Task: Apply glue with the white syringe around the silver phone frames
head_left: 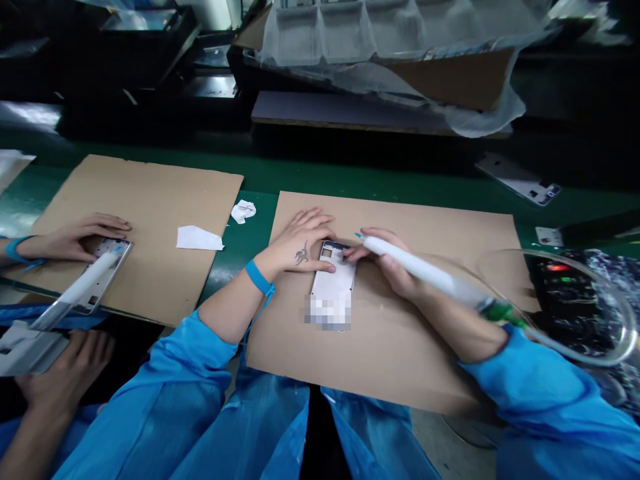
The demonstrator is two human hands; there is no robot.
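Observation:
A pale phone frame lies flat on a sheet of cardboard, its lower end blurred by pixelation. My left hand, with a blue wrist strap, steadies the frame's upper left side, thumb on its face and fingers bent around the top corner. In my right hand is a white dispensing syringe with a blue tip and a green fitting at its rear. That tip points left, above the frame's top end, apart from it. Some right fingers touch the frame's upper right edge.
At left, a co-worker's hands work on another phone frame with a white syringe over a second cardboard sheet. A clear hose loops beside a black controller. Plastic trays stand behind; another phone frame lies at far right.

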